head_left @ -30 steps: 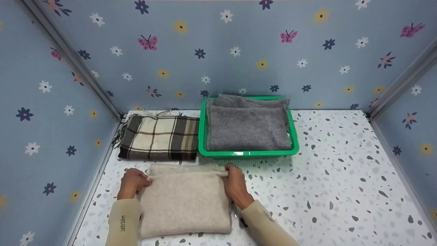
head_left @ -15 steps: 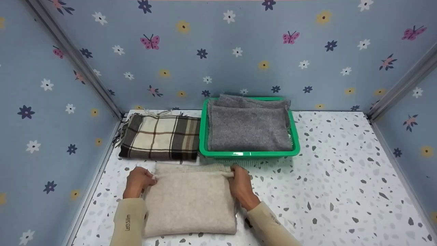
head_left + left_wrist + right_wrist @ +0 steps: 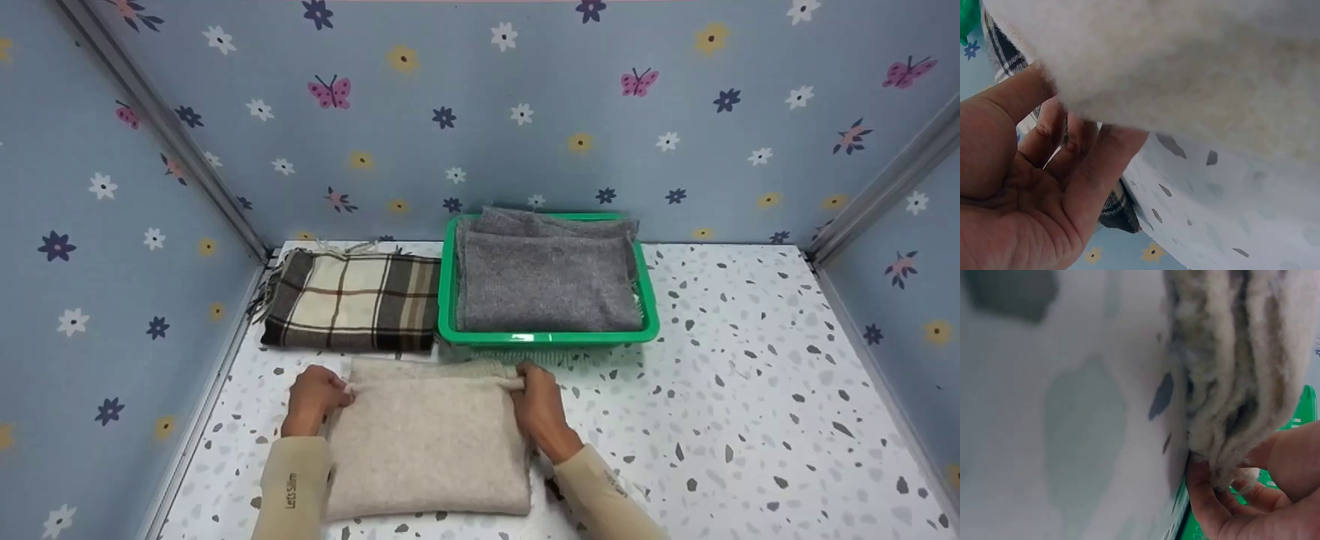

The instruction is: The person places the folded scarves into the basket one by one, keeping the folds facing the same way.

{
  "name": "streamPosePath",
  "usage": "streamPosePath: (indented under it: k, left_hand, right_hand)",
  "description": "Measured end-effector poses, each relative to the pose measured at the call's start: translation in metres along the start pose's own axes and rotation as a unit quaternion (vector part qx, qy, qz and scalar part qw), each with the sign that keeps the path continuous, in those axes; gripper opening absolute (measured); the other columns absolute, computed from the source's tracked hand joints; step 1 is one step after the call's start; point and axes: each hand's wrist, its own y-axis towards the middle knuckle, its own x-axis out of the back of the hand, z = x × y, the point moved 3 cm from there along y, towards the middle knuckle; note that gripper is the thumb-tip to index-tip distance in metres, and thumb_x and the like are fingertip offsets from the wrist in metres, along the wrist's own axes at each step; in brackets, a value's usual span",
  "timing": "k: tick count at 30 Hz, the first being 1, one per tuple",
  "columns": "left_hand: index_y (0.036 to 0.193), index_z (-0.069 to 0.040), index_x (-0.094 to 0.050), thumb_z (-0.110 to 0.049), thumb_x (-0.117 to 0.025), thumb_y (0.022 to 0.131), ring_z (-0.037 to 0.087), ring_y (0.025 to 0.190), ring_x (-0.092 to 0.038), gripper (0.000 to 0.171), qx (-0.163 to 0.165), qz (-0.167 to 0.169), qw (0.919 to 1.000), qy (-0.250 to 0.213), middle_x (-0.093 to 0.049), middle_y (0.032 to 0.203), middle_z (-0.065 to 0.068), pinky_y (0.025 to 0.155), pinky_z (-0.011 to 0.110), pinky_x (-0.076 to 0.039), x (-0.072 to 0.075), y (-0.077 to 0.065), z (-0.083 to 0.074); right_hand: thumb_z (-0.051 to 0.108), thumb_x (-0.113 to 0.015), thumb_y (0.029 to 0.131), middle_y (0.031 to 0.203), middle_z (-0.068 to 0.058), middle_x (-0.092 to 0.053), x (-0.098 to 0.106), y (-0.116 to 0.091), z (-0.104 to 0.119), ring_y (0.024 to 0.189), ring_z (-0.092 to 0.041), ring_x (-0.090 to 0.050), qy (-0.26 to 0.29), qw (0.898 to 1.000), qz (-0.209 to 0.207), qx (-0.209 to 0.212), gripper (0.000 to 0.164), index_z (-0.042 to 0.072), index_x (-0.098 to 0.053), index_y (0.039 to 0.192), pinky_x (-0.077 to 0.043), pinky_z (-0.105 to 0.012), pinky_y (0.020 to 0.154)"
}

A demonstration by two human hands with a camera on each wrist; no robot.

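Note:
A folded beige cloth (image 3: 431, 446), thick and fuzzy, lies at the front of the speckled table in the head view. My left hand (image 3: 316, 396) pinches its far left corner; the left wrist view has the thumb over the cloth and the fingers beneath its edge. At the far right corner my right hand (image 3: 541, 409) grips the cloth. In the right wrist view, several stacked layers of the cloth (image 3: 1235, 371) show edge-on, with fingers (image 3: 1204, 495) curled under their corner. The cloth's far edge bears a narrow strip that lies beyond the fold.
Behind the cloth stands a green basket (image 3: 547, 337) holding folded grey cloths (image 3: 551, 281). Left of it lies a folded plaid scarf (image 3: 349, 300) with fringes. Flowered blue panels (image 3: 480, 97) wall the white speckled table (image 3: 750, 375) at the back and both sides.
Both hands have shifted slightly to the right, with the beige cloth moving along between them. The basket and the plaid scarf have stayed in place.

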Motion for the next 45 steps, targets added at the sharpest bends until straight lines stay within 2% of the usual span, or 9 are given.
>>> streamPosePath:
  k: [4,11,20,27,38,39,41,43,45]
  left_hand:
    - [0.093,0.008,-0.074,0.000,-0.082,0.082,0.022,0.059,-0.058,0.016,-0.003,-0.005,0.9999,-0.012,-0.073,0.090,0.020,0.056,0.036,-0.049,-0.004,-0.002,-0.004]
    - [0.078,-0.002,-0.069,-0.001,-0.082,0.080,0.018,0.054,-0.053,0.013,-0.006,-0.008,0.9999,-0.010,-0.068,0.076,0.009,0.053,0.032,-0.044,-0.012,0.001,-0.008]
    - [0.081,0.001,-0.073,0.002,-0.084,0.080,0.021,0.064,-0.058,0.011,-0.024,-0.015,0.9990,-0.034,-0.071,0.081,0.011,0.058,0.035,-0.049,-0.024,-0.005,-0.021]
    - [0.080,0.000,-0.072,0.004,-0.083,0.078,0.019,0.061,-0.055,0.012,-0.024,-0.017,0.9979,-0.057,-0.072,0.082,0.009,0.055,0.032,-0.046,-0.034,-0.009,-0.028]
    - [0.087,0.004,-0.073,0.003,-0.082,0.081,0.028,0.070,-0.065,0.011,-0.041,-0.012,0.9979,-0.049,-0.074,0.092,0.020,0.065,0.044,-0.056,-0.046,-0.012,-0.039]
    - [0.086,0.004,-0.073,0.003,-0.082,0.081,0.029,0.070,-0.065,0.010,-0.042,-0.012,0.9978,-0.050,-0.074,0.092,0.020,0.067,0.046,-0.057,-0.047,-0.013,-0.040]
    - [0.081,0.003,-0.074,0.004,-0.082,0.080,0.031,0.073,-0.067,0.009,-0.055,-0.021,0.9973,-0.044,-0.075,0.091,0.020,0.081,0.054,-0.057,-0.050,-0.013,-0.043]
    - [0.077,0.002,-0.073,0.003,-0.084,0.077,0.034,0.076,-0.068,0.010,-0.069,-0.033,0.9964,-0.036,-0.076,0.089,0.019,0.096,0.062,-0.051,-0.052,-0.014,-0.045]
    - [0.075,0.002,-0.073,0.003,-0.085,0.076,0.036,0.077,-0.069,0.012,-0.080,-0.042,0.9955,-0.030,-0.076,0.085,0.018,0.101,0.065,-0.046,-0.054,-0.014,-0.048]
  right_hand:
    - [-0.010,-0.069,0.091,0.094,-0.016,-0.073,0.004,0.000,-0.004,0.083,-0.029,-0.071,-0.002,1.000,0.005,-0.009,0.013,-0.001,-0.069,0.100,-0.058,-0.049,0.072]
    - [-0.010,-0.072,0.090,0.094,-0.018,-0.074,0.016,0.000,-0.009,0.084,-0.032,-0.072,-0.001,1.000,0.001,-0.007,0.013,-0.003,-0.069,0.101,-0.058,-0.050,0.074]
    - [-0.005,-0.075,0.092,0.105,-0.023,-0.074,0.029,0.000,-0.021,0.093,-0.035,-0.072,-0.007,0.999,0.023,-0.040,0.017,-0.005,-0.069,0.109,-0.059,-0.052,0.079]
    - [-0.007,-0.074,0.092,0.102,-0.026,-0.074,0.039,-0.002,-0.030,0.090,-0.039,-0.072,-0.016,0.999,0.013,-0.030,0.017,-0.007,-0.069,0.107,-0.058,-0.053,0.077]
    - [-0.007,-0.075,0.090,0.098,-0.024,-0.073,0.054,-0.006,-0.040,0.088,-0.041,-0.072,-0.026,0.999,0.004,-0.027,0.017,-0.005,-0.068,0.106,-0.057,-0.056,0.077]
    - [-0.007,-0.075,0.089,0.097,-0.024,-0.073,0.055,-0.007,-0.041,0.088,-0.041,-0.072,-0.027,0.999,0.002,-0.025,0.017,-0.005,-0.068,0.105,-0.057,-0.056,0.077]
    - [-0.009,-0.074,0.088,0.096,-0.023,-0.073,0.058,-0.007,-0.043,0.087,-0.040,-0.071,-0.029,0.999,-0.001,-0.020,0.018,-0.005,-0.068,0.104,-0.057,-0.056,0.077]
    - [-0.012,-0.073,0.086,0.092,-0.021,-0.072,0.061,-0.008,-0.045,0.083,-0.037,-0.070,-0.029,0.999,-0.004,-0.013,0.019,-0.005,-0.068,0.103,-0.056,-0.054,0.074]
    - [-0.014,-0.071,0.085,0.089,-0.020,-0.071,0.063,-0.009,-0.046,0.080,-0.033,-0.068,-0.029,1.000,-0.005,-0.010,0.021,-0.005,-0.067,0.104,-0.055,-0.052,0.072]
